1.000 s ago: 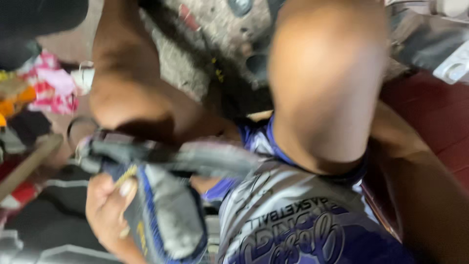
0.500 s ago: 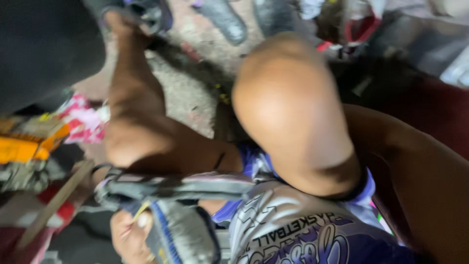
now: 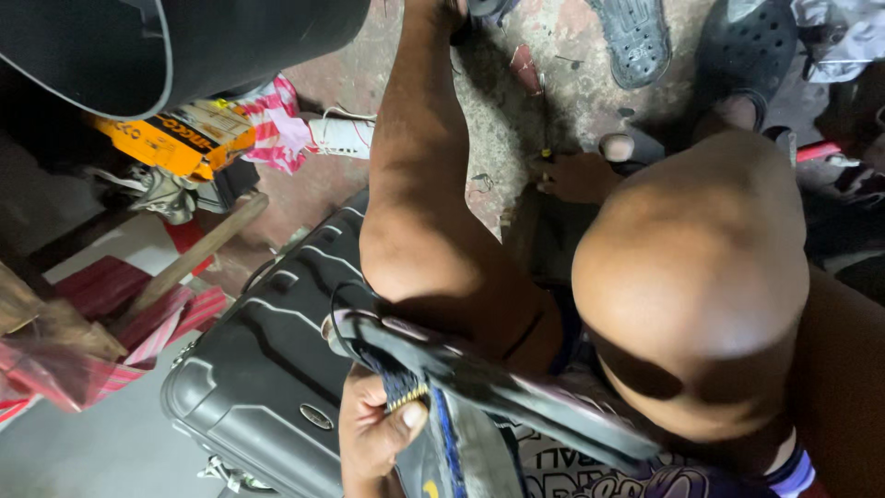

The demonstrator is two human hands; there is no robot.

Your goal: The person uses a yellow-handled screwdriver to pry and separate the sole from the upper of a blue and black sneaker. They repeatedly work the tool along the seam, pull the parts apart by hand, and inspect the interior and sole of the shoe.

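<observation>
My left hand sits at the bottom of the view, shut on the zipper edge of a dark bag with blue trim. A black strap of the bag lies across my thigh, just below my left knee. My right hand is down on the concrete floor between my legs. Its fingers rest beside a small thin tool, and I cannot tell whether they grip it. My right knee hides the forearm behind it.
A dark grey hard-shell suitcase lies at my left. Beyond it are a wooden handle, red striped cloth, an orange box, pink cloth and a large black tub. Dark sandals lie on the floor ahead.
The view has swung forward and down, bringing the floor, the sandals and my right hand into sight. My left hand keeps its hold on the bag's zipper edge.
</observation>
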